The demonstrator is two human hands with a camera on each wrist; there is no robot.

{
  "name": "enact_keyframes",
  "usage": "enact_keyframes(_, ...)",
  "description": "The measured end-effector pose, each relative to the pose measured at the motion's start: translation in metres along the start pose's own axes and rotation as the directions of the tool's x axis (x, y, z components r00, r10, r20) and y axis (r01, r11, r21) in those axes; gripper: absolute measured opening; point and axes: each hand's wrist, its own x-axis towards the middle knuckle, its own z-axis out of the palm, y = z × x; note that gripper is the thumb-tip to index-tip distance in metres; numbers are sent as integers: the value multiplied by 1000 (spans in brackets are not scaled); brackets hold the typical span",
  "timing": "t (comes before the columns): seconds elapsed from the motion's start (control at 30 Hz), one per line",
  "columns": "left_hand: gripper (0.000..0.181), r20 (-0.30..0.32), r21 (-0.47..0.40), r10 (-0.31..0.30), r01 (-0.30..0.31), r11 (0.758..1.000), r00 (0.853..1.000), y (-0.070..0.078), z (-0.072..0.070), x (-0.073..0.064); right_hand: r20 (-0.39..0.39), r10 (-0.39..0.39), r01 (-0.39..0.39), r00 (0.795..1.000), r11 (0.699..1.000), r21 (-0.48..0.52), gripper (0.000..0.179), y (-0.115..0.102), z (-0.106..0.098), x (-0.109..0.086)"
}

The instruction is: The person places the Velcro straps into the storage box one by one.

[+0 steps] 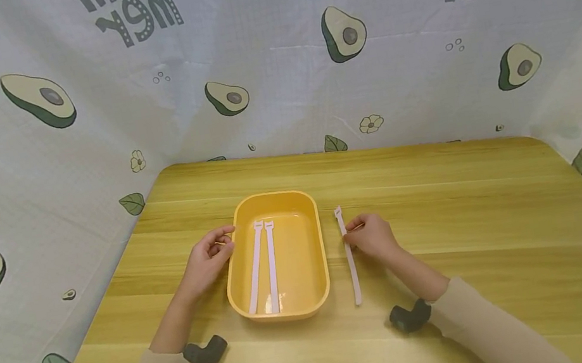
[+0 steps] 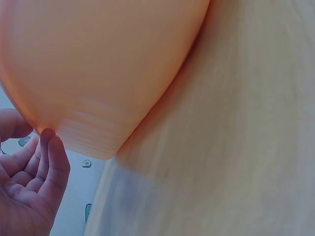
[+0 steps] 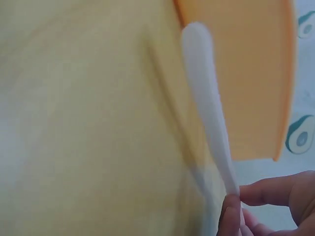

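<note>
My right hand [image 1: 372, 237] pinches a white hook-and-loop cable tie [image 1: 353, 270] by its strip, to the right of a yellow tray [image 1: 322, 253]. The tie's slotted head points away from me and its long tail towards me. In the right wrist view, the rounded tail [image 3: 202, 64] rises from between thumb and fingers, with a shadow on the table below. Two more white cable ties [image 1: 256, 271] lie side by side in the tray's left half. At the tray's left rim is my left hand [image 1: 206, 263], fingers loosely bent, fingertips [image 2: 47, 132] right at the edge.
The tray stands on a wood-grain table [image 1: 444, 201]. A white curtain [image 1: 277, 29] printed with avocados hangs behind and along the sides. Dark curved pieces [image 1: 206, 351] sit at both wrists, close over the tabletop.
</note>
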Motion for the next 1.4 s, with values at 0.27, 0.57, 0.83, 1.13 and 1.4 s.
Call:
enact_keyframes(0.27, 37, -2, -6, 9, -9, 1000, 1000, 2, -1, -1, 57, 74, -85, 996, 969, 232, 23, -15, -9, -2)
enact_keyframes(0.57, 36, -7, 2, -6, 6, 1000, 1000, 0, -1, -1, 63, 22, -38, 998, 964, 264, 26, -28, -11, -12)
enact_keyframes(0.83, 36, -8, -6, -8, 8, 1000, 1000, 0, -1, -1, 86, -22, -5, 996, 953, 302, 28, -39, -9, -18)
enact_keyframes(1.13, 36, -4, -7, -5, 5, 1000, 1000, 0, -1, -1, 126, -16, -30, 992, 937, 349, 26, -49, 0, -20)
enact_keyframes(1.4, 37, 5, -10, -4, 4, 1000, 1000, 0, -1, 0, 167, -13, -59, 986, 906, 418, 25, -59, 13, -21)
